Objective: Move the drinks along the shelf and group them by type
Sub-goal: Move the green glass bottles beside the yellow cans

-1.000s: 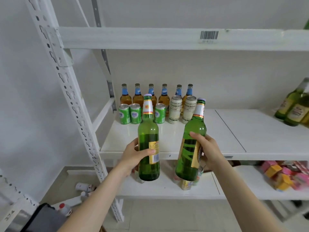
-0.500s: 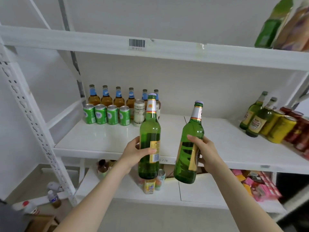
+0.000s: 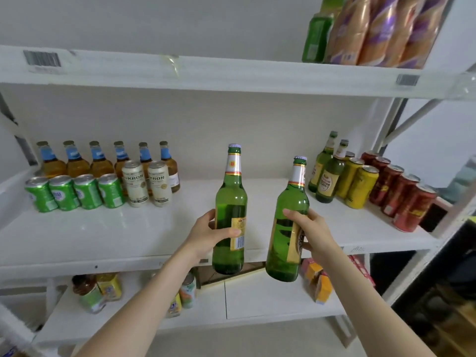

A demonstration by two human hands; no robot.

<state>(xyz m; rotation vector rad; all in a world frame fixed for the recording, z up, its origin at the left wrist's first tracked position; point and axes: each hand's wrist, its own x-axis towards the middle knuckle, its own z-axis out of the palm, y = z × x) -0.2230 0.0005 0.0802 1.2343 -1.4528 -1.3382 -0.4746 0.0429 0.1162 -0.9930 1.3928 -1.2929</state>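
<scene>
My left hand (image 3: 208, 234) grips a tall green bottle (image 3: 230, 202) by its label, held upright in front of the white middle shelf (image 3: 128, 228). My right hand (image 3: 310, 231) grips a second green bottle (image 3: 289, 215), tilted slightly left. At the shelf's left stand several amber bottles with blue neck labels (image 3: 98, 161), several green cans (image 3: 74, 191) and two white cans (image 3: 146, 182). On the right stand two smaller green bottles (image 3: 327, 171), yellow cans (image 3: 358, 185) and several red cans (image 3: 401, 194).
The upper shelf (image 3: 231, 76) carries a green bottle and bagged goods (image 3: 373, 29) at the right. The lower shelf (image 3: 257, 300) holds jars, small cans and coloured boxes (image 3: 319, 279). A slanted white upright (image 3: 396, 122) closes the right end.
The view has swung right along the shelf, bringing the right-hand bottles and cans into sight. Both hands keep hold of their green bottles and moved right with them.
</scene>
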